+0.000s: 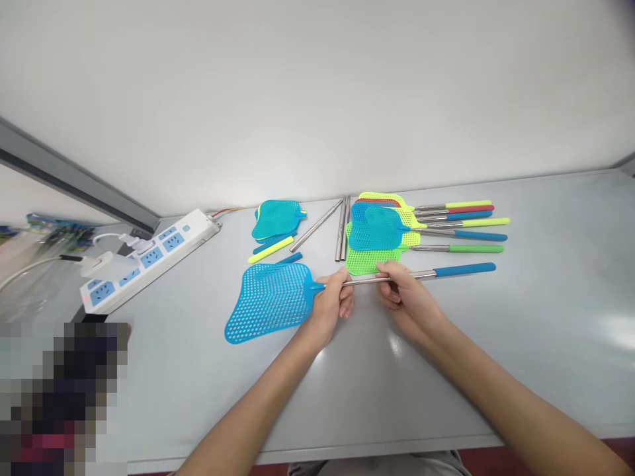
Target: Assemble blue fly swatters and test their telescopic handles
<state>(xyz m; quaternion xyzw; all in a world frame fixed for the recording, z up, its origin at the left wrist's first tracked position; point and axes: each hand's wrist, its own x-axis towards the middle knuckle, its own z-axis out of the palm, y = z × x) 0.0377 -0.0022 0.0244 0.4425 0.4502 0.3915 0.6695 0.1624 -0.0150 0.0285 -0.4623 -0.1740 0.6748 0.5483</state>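
Observation:
A blue fly swatter (272, 301) lies across my two hands, its mesh head to the left and its blue grip to the right. My left hand (331, 303) is closed around the thin metal rod just beside the head. Farther along the rod, my right hand (399, 287) pinches it near the thicker metal section. Just beyond my right hand is a green swatter head (370, 261), partly under a blue swatter head (380, 228). Behind the held swatter's head lie a yellow grip sleeve (270, 249) and blue sleeves.
Several finished-looking swatters with coloured handles (476, 248) lie at the right. Loose metal rods (340, 231) rest at the middle back, beside stacked swatter heads (278, 219). A white power strip (149, 261) with plugs stands left. The wall (317, 99) bounds the table's back.

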